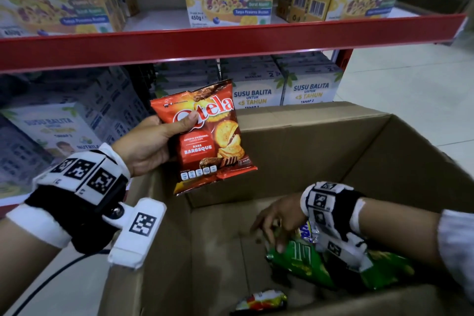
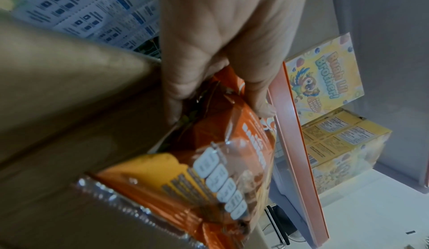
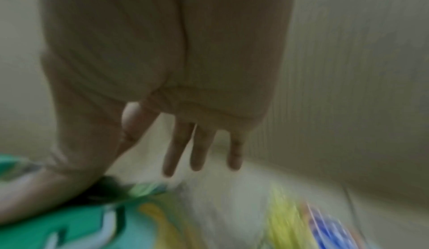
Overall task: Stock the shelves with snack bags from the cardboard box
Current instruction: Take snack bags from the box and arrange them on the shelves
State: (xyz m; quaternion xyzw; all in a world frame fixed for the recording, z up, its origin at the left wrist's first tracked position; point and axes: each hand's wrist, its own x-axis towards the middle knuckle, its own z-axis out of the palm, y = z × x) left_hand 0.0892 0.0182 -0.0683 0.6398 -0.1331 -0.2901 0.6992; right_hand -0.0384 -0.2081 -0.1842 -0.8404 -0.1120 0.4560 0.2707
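Red shelf [image 1: 230, 41] behind, left hand [image 1: 148, 143] gripping red bag [image 1: 210, 136], right hand [image 1: 279, 215] on green bag [image 1: 302, 261]

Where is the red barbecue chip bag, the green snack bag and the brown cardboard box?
red barbecue chip bag [image 1: 205, 141], head view, middle of its front.
green snack bag [image 1: 305, 261], head view, its printed front.
brown cardboard box [image 1: 295, 146], head view, bare far inner wall.
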